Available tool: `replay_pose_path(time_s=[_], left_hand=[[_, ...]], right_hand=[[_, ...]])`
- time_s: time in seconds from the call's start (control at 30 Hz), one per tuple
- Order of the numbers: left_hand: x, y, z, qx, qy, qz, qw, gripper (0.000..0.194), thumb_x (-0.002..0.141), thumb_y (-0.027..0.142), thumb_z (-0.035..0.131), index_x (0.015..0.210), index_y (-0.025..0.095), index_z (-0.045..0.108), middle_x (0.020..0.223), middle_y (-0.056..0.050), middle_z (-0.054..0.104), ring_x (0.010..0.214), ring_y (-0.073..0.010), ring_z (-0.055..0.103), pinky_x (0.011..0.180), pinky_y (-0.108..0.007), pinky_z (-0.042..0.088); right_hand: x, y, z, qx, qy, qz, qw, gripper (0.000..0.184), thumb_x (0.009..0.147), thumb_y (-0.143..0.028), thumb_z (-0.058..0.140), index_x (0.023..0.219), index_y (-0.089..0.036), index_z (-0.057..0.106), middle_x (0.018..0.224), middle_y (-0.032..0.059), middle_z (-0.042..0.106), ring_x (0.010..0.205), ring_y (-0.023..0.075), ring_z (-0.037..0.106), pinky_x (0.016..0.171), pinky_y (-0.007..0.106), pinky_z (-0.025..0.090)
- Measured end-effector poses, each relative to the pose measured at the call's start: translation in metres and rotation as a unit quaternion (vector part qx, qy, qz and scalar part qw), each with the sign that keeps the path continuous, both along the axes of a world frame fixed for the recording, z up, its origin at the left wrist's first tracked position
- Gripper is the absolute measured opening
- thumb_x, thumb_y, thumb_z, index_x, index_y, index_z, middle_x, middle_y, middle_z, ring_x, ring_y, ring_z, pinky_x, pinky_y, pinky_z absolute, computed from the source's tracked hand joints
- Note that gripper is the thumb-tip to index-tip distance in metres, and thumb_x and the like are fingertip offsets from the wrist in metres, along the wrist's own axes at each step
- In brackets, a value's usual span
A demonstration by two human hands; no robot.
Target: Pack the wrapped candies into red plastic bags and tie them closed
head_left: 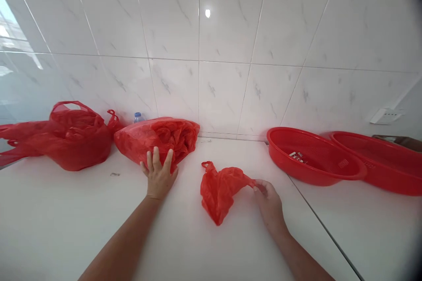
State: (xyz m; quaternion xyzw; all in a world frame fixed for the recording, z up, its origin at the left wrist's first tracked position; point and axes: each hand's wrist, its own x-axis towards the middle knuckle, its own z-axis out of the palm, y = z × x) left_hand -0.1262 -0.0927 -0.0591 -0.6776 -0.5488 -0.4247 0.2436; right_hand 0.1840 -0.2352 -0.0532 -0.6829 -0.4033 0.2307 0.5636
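Observation:
A small, crumpled red plastic bag lies on the white tabletop, one of its handles drawn out to the right. That handle is pinched between the thumb and fingers of my right hand. My left hand rests with spread fingers against the front of a large, bulging red plastic bag. Crumpled red plastic shows in that bag's open right side; what else is inside is hidden.
At the left sits another full red plastic bag with its handles loose. A blue-capped bottle is partly hidden behind the bags. Two red plastic baskets stand at the right, before a tiled wall with a socket.

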Motion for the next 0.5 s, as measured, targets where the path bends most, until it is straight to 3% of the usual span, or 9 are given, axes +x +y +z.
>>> replay_pose_path(time_s=[0.1, 0.17, 0.27, 0.37, 0.43, 0.5], left_hand=[[0.015, -0.013, 0.000, 0.015, 0.025, -0.064, 0.997, 0.053, 0.082, 0.037, 0.057, 0.133, 0.027, 0.046, 0.151, -0.013, 0.020, 0.139, -0.0356, 0.014, 0.108, -0.058, 0.006], [0.029, -0.023, 0.002, -0.019, 0.055, -0.138, 0.989, 0.052, 0.084, 0.037, 0.054, 0.135, 0.027, 0.043, 0.150, -0.011, 0.025, 0.139, -0.0323, 0.015, 0.110, -0.054, 0.010], [0.055, -0.033, 0.003, -0.129, 0.088, -0.265, 0.951, 0.065, 0.084, 0.041, 0.053, 0.142, 0.024, 0.030, 0.149, -0.011, 0.028, 0.140, -0.0296, 0.014, 0.110, -0.050, 0.018], [0.078, -0.038, -0.001, -0.249, 0.068, -0.331, 0.908, 0.085, 0.075, 0.039, 0.064, 0.145, 0.023, 0.018, 0.142, -0.012, 0.040, 0.138, -0.0312, 0.018, 0.109, -0.054, 0.015], [0.086, -0.039, -0.004, -0.305, 0.053, -0.342, 0.888, 0.075, 0.074, 0.031, 0.064, 0.140, 0.026, 0.031, 0.125, -0.009, 0.056, 0.129, -0.0302, 0.035, 0.108, -0.058, 0.011], [0.086, -0.039, -0.006, -0.325, 0.045, -0.337, 0.882, 0.042, 0.077, 0.023, 0.058, 0.119, 0.028, 0.055, 0.102, -0.004, 0.064, 0.110, -0.0255, 0.052, 0.107, -0.058, 0.012]], right_hand=[[-0.004, -0.001, -0.002, 0.002, 0.001, 0.007, 1.000, 0.030, 0.076, -0.039, 0.053, 0.101, -0.022, 0.055, 0.101, 0.0030, 0.063, 0.092, 0.0196, 0.058, 0.077, 0.030, 0.046], [-0.002, 0.000, -0.004, 0.006, 0.004, 0.002, 1.000, 0.034, 0.075, -0.037, 0.053, 0.106, -0.023, 0.052, 0.101, 0.0022, 0.061, 0.094, 0.0195, 0.057, 0.078, 0.030, 0.045], [0.002, 0.002, -0.007, 0.013, 0.008, 0.000, 1.000, 0.044, 0.074, -0.033, 0.052, 0.118, -0.025, 0.046, 0.100, 0.0012, 0.060, 0.097, 0.0190, 0.056, 0.080, 0.030, 0.044], [0.008, 0.005, -0.009, -0.017, 0.001, 0.019, 1.000, 0.042, 0.074, -0.032, 0.050, 0.116, -0.026, 0.050, 0.098, 0.0008, 0.060, 0.093, 0.0186, 0.057, 0.076, 0.029, 0.045], [0.015, 0.007, -0.009, -0.050, -0.012, 0.040, 0.998, 0.032, 0.073, -0.032, 0.049, 0.102, -0.024, 0.057, 0.094, 0.0010, 0.062, 0.083, 0.0183, 0.058, 0.071, 0.029, 0.045], [0.025, 0.009, -0.009, -0.061, -0.036, 0.035, 0.997, 0.022, 0.072, -0.030, 0.047, 0.087, -0.021, 0.060, 0.087, 0.0017, 0.063, 0.075, 0.0182, 0.057, 0.068, 0.030, 0.044]])
